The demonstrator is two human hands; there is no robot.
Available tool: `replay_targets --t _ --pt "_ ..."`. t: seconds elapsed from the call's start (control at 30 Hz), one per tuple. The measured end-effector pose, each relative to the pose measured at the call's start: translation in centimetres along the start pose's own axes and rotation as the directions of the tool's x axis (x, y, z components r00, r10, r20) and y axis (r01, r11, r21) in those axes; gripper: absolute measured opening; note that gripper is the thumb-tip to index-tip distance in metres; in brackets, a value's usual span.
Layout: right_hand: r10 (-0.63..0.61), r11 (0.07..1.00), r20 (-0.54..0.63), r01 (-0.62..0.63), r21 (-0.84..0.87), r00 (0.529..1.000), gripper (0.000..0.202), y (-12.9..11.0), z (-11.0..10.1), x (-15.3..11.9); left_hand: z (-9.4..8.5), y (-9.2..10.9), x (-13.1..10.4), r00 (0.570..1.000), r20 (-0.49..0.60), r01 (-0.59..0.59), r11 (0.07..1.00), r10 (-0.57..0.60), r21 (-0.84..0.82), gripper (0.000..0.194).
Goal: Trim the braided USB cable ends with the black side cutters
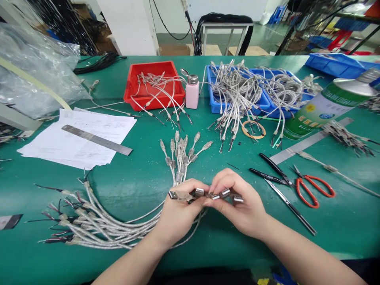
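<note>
A person's two bare hands meet low at the centre of a green worktable [142, 178]. The left hand [178, 215] and the right hand [242, 208] are each curled closed around a row of silver metal USB plugs [208, 194], pinched between thumbs and fingertips. About five plugs show in the row (some may be hidden under the fingers); its long axis runs left to right, with the end plug pointing left past the left thumb. The bundle of grey braided cables [109, 227] trails from under the left hand, sweeping left to loose stripped ends. A second fan of grey cable connectors [181, 152] lies just beyond the hands, pointing away. Right of the hands lie one pair of red-handled scissors [313, 190] and one black-handled pair of tweezers [271, 170]. Farther back sit one red plastic tray [154, 83] and one pink dispenser bottle [192, 92].
</note>
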State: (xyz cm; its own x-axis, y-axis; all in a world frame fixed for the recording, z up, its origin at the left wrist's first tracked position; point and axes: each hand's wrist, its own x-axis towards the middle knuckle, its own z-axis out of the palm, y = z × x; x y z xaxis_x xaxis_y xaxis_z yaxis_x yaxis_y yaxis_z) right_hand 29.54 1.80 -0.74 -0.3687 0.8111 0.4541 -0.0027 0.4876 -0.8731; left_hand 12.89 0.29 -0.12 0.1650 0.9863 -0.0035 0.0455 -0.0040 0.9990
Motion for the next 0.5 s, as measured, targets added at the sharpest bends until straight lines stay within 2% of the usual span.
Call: replay_targets --t 0.17,0.33,0.5 --pt "-0.068 0.996 0.002 0.068 -0.056 0.998 0.019 -0.23 0.07 0.1 0.04 -0.4 -0.05 0.999 -0.022 -0.047 0.997 0.045 -0.068 0.02" --pt "-0.096 0.988 0.017 0.097 -0.121 0.995 0.018 -0.53 -0.03 -0.06 -0.02 -0.55 -0.04 0.996 -0.028 -0.082 0.989 0.079 -0.121 0.021" --pt "-0.105 0.984 0.027 0.107 -0.143 0.994 0.021 -0.66 -0.01 0.09 0.03 -0.46 -0.1 0.987 0.016 -0.158 0.987 0.159 -0.042 0.02"
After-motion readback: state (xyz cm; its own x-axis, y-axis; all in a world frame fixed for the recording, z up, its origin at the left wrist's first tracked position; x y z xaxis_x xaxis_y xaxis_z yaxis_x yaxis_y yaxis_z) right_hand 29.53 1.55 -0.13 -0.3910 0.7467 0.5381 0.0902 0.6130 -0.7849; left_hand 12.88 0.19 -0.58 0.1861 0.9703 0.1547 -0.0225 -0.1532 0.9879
